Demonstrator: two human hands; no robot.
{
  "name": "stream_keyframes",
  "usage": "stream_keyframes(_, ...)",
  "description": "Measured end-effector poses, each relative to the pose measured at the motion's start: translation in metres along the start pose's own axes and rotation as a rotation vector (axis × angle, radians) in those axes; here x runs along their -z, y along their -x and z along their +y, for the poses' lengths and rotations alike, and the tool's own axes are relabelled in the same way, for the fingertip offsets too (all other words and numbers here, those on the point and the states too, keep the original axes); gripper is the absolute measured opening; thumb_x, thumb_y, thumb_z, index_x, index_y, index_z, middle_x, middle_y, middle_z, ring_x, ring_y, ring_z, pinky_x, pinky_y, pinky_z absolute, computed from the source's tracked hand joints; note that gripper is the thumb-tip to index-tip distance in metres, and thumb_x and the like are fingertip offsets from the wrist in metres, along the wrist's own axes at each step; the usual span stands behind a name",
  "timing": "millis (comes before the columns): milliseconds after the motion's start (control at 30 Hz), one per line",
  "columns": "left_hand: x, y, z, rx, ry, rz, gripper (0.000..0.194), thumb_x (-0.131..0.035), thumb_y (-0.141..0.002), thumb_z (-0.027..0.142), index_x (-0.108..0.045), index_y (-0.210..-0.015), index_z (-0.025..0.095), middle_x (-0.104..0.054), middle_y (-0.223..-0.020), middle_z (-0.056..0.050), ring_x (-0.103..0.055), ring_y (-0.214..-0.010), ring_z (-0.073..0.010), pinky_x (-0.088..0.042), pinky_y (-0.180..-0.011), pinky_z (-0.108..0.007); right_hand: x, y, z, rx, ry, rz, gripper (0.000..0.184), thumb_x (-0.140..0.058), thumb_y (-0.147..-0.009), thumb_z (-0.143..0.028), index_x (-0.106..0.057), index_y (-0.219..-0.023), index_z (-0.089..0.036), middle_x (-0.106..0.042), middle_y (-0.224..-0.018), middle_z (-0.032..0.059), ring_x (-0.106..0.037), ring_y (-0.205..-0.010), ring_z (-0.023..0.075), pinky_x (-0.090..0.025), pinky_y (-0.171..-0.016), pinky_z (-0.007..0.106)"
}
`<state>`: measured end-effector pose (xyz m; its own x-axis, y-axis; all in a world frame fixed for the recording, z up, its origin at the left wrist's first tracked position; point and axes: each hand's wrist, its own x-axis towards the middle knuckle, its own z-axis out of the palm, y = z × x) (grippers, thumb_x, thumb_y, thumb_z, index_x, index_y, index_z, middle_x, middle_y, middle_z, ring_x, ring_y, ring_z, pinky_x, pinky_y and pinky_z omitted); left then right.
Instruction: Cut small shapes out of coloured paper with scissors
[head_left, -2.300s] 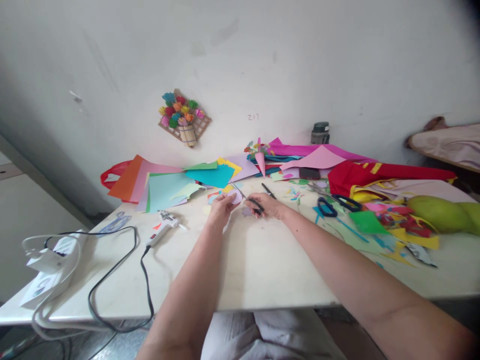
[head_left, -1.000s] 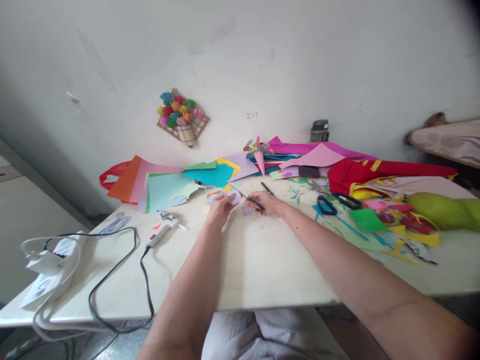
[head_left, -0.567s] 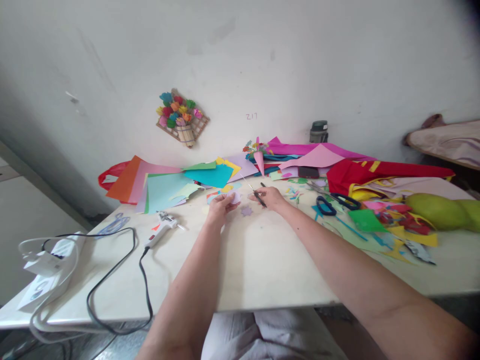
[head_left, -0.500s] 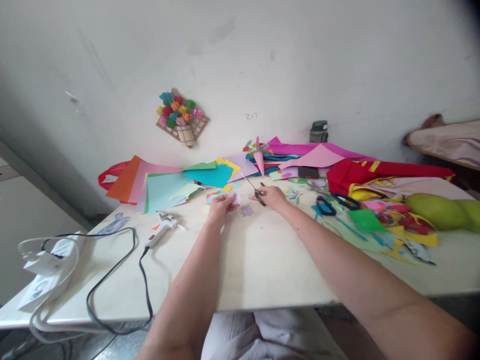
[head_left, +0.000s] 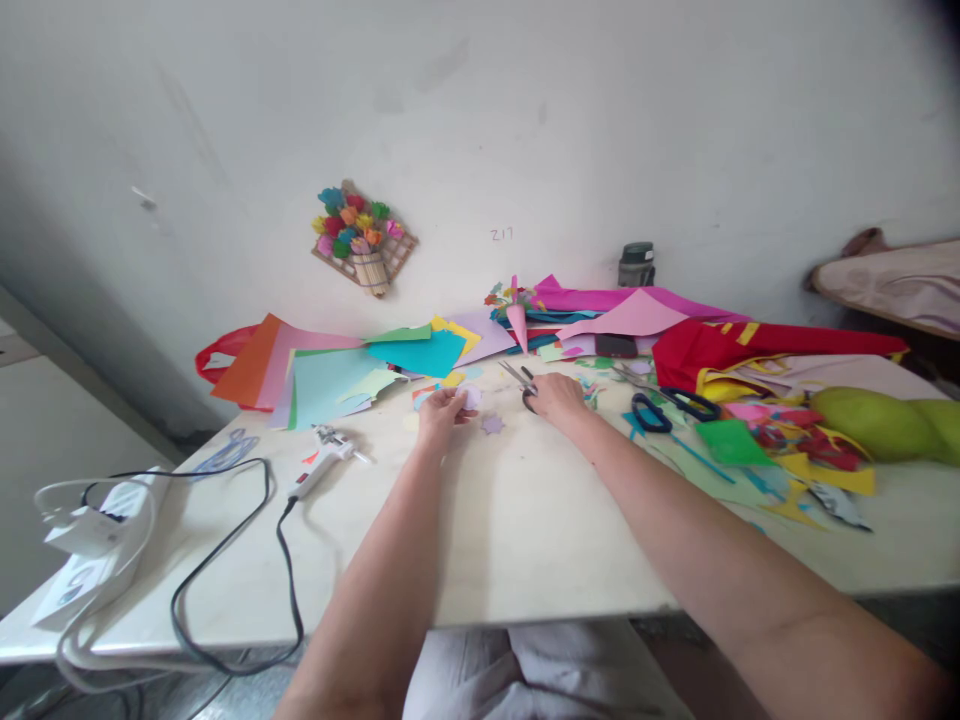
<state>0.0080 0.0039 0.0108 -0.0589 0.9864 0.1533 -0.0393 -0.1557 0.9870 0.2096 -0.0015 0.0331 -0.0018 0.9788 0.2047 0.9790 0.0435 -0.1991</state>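
My left hand pinches a small pale purple paper piece between thumb and fingers, a little above the table. To its right, my right hand is closed round the dark handles of a pair of scissors. The blades point up and to the left and stand slightly apart, away from the paper. On the table between the hands lies a purple star-shaped paper cutout. Small yellow and orange paper bits lie just behind my left hand.
A glue gun with its black cord and a power strip lie at the left. Coloured paper sheets spread along the back. Larger scissors, paper scraps and a green cushion-like thing are at the right.
My right hand has moved slightly right with the scissors, away from the paper, and their blades now show apart. My left hand stays nearly still with the purple paper.
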Motion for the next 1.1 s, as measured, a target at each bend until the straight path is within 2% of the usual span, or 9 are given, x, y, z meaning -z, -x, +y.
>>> stream_keyframes(200,0.003,-0.001,-0.002,0.006,-0.007,0.089,0.029,-0.072,-0.063,0.038,-0.059,-0.071,0.013,-0.065,-0.059,-0.005,-0.062,-0.052,-0.0141,-0.046,-0.049,-0.022,-0.001,0.0,0.001,0.007,0.027,-0.042,0.033,-0.053,-0.077,-0.029,-0.067,-0.104,-0.017,-0.059,-0.11,0.0145,-0.058,-0.096,0.0264,-0.044,-0.074,0.034)
stream_keyframes(400,0.005,-0.004,0.0,0.001,0.122,0.32,0.022,-0.068,-0.068,0.033,-0.057,-0.074,0.015,-0.063,-0.06,-0.001,-0.063,-0.052,-0.0135,-0.046,-0.05,-0.021,0.0,0.006,-0.006,0.108,0.094,0.0,0.034,-0.05,-0.077,-0.021,-0.065,-0.107,-0.014,-0.054,-0.112,0.0181,-0.049,-0.104,0.0295,-0.042,-0.078,0.037)
stream_keyframes(500,0.007,-0.005,0.001,-0.011,0.179,0.379,0.021,-0.069,-0.067,0.029,-0.057,-0.074,0.015,-0.063,-0.063,-0.001,-0.064,-0.054,-0.014,-0.046,-0.05,-0.021,-0.001,0.007,-0.008,0.126,0.1,0.007,0.032,-0.048,-0.078,-0.02,-0.065,-0.105,-0.013,-0.054,-0.111,0.0187,-0.049,-0.103,0.0298,-0.041,-0.078,0.038)
stream_keyframes(567,0.008,-0.005,0.002,-0.008,0.191,0.377,0.021,-0.07,-0.066,0.029,-0.057,-0.074,0.015,-0.063,-0.062,-0.002,-0.065,-0.055,-0.0147,-0.046,-0.05,-0.021,-0.002,0.008,-0.009,0.156,0.098,0.047,0.03,-0.047,-0.08,-0.019,-0.066,-0.103,-0.013,-0.055,-0.11,0.0181,-0.049,-0.103,0.0289,-0.039,-0.08,0.037)
stream_keyframes(667,0.007,-0.004,0.002,-0.018,0.184,0.359,0.022,-0.07,-0.065,0.03,-0.058,-0.074,0.015,-0.064,-0.065,-0.002,-0.065,-0.057,-0.0154,-0.046,-0.051,-0.022,-0.007,0.008,-0.013,0.296,0.065,0.074,0.029,-0.045,-0.084,-0.024,-0.067,-0.102,-0.017,-0.059,-0.109,0.0145,-0.049,-0.104,0.0264,-0.035,-0.086,0.037)
stream_keyframes(767,0.005,-0.003,-0.001,-0.015,0.162,0.305,0.022,-0.07,-0.064,0.031,-0.058,-0.073,0.014,-0.064,-0.066,-0.003,-0.065,-0.058,-0.0154,-0.047,-0.053,-0.023,-0.014,0.008,-0.019,0.467,0.019,0.001,0.031,-0.046,-0.086,-0.03,-0.064,-0.109,-0.02,-0.059,-0.115,0.0105,-0.048,-0.109,0.0241,-0.03,-0.092,0.037)
stream_keyframes(833,0.004,-0.004,-0.004,0.006,0.148,0.27,0.023,-0.071,-0.063,0.031,-0.058,-0.072,0.015,-0.064,-0.063,-0.002,-0.064,-0.057,-0.0155,-0.047,-0.054,-0.024,-0.019,0.008,-0.023,0.541,0.009,-0.039,0.034,-0.045,-0.086,-0.028,-0.06,-0.116,-0.021,-0.058,-0.118,0.0095,-0.047,-0.111,0.0228,-0.029,-0.093,0.037)
stream_keyframes(933,0.001,-0.006,-0.009,0.009,0.139,0.235,0.025,-0.073,-0.06,0.031,-0.058,-0.071,0.014,-0.064,-0.061,-0.003,-0.063,-0.056,-0.0159,-0.046,-0.053,-0.024,-0.022,0.006,-0.028,0.575,0.016,-0.061,0.036,-0.045,-0.085,-0.025,-0.058,-0.118,-0.02,-0.058,-0.118,0.0092,-0.046,-0.111,0.0234,-0.03,-0.093,0.037)
stream_keyframes(1100,-0.002,-0.008,-0.012,0.005,0.061,0.18,0.023,-0.073,-0.059,0.031,-0.062,-0.07,0.013,-0.064,-0.058,-0.003,-0.06,-0.049,-0.0139,-0.041,-0.045,-0.021,-0.022,0.003,-0.035,0.544,0.001,-0.078,0.03,-0.053,-0.077,-0.025,-0.064,-0.105,-0.021,-0.059,-0.112,0.0089,-0.048,-0.107,0.0239,-0.033,-0.092,0.036)
